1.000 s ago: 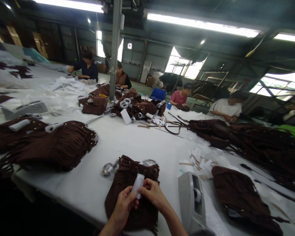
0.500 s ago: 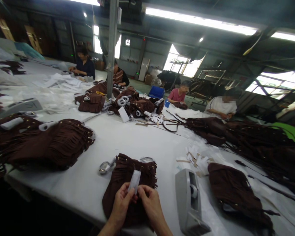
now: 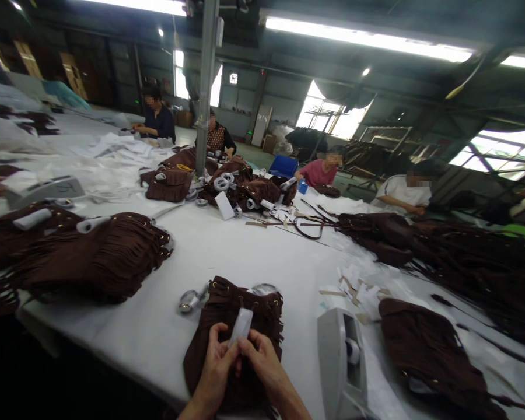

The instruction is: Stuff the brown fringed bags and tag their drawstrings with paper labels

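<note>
My left hand [image 3: 212,368] and my right hand [image 3: 262,363] meet at the bottom centre, both pinched on a small white strip [image 3: 241,324] that stands up between the fingers. Under them lies a dark brown fringed bag [image 3: 231,303] on the white table [image 3: 245,251]. A roll of clear tape [image 3: 188,300] rests just left of the bag's top edge. A grey tape dispenser [image 3: 343,356] stands right of my right hand.
Stacks of brown fringed bags lie at the left [image 3: 87,256] and at the right [image 3: 424,344]. Paper scraps [image 3: 359,289] are scattered beyond the dispenser. A grey pillar [image 3: 206,87] rises mid-table. Several people sit working along the far side [image 3: 319,172].
My hands stay pinched on the white strip above the bag, shifting only slightly. The view has swung a little as my head moved.
</note>
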Demonstrator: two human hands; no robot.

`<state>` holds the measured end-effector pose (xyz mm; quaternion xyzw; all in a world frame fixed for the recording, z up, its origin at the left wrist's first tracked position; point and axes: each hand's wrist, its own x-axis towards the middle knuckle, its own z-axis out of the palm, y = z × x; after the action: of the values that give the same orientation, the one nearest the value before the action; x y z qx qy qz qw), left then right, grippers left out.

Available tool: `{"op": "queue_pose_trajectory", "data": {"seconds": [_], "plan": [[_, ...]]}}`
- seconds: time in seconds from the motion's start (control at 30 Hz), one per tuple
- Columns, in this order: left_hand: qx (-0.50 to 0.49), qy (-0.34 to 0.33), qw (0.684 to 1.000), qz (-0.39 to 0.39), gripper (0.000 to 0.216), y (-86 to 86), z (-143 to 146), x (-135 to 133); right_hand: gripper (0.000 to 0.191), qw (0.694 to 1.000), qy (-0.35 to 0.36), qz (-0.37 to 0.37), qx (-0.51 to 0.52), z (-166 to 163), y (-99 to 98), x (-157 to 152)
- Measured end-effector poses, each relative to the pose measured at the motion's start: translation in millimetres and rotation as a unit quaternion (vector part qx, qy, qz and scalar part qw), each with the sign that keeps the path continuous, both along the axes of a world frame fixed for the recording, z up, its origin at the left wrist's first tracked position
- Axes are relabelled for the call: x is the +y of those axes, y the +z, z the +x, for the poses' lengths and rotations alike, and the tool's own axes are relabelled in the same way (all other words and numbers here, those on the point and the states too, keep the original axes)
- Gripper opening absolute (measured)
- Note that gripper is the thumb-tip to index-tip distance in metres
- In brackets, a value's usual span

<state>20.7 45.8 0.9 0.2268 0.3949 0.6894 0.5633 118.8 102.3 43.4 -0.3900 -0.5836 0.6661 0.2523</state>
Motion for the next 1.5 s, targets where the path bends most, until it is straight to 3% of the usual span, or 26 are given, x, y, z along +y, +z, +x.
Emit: {"op": "queue_pose_trajectory", "data": {"seconds": [0.4,0.5,0.57,0.67,0.77,0.83,0.97,1.13,1.33,1.4,1.5], "plan": [[0.004,-0.02,1.0,-0.012,0.049,2.0,1.9,3.7,0.052,0.993,-0.107,0.041,-0.037,-9.5,-30.8,-0.3],[0.094,-0.037,0.994,-0.038,0.056,9.4,-5.9,-3.0,0.051,0.989,-0.122,0.071,-0.053,-7.5,-28.9,-2.0],[0.229,-0.03,0.971,-0.066,0.059,16.2,-13.1,-9.2,0.049,0.982,-0.133,0.111,-0.077,-6.1,-26.4,-2.1],[0.421,-0.005,0.904,-0.075,0.058,22.9,-19.6,-15.3,0.048,0.974,-0.13,0.157,-0.101,-5.1,-23.1,-1.0],[0.509,-0.015,0.857,-0.084,0.056,19.8,-17.1,-14.0,0.047,0.975,-0.113,0.166,-0.095,-4.3,-22.8,-0.3],[0.53,-0.019,0.842,-0.098,0.056,14.1,-13.5,-11.0,0.046,0.975,-0.11,0.171,-0.09,-3.2,-24.5,-0.9],[0.497,-0.029,0.861,-0.105,0.051,6.8,-13.0,-6.6,0.042,0.972,-0.118,0.185,-0.085,-1.2,-27.0,-3.2],[0.484,-0.046,0.864,-0.128,0.053,11.2,-19.2,-2.7,0.042,0.972,-0.112,0.19,-0.078,-1.2,-23.4,-3.3],[0.416,-0.029,0.902,-0.114,0.051,17.2,-19.9,3.2,0.051,0.982,-0.111,0.138,-0.059,0.0,-24.1,0.0],[0.397,-0.027,0.911,-0.11,0.052,16.0,-20.5,3.1,0.061,0.984,-0.147,0.087,-0.058,9.4,-25.2,4.2],[0.392,0.018,0.914,-0.106,0.051,12.5,-24.7,-4.1,0.067,0.95,-0.3,0.067,-0.054,36.9,-24.7,18.3]]}}
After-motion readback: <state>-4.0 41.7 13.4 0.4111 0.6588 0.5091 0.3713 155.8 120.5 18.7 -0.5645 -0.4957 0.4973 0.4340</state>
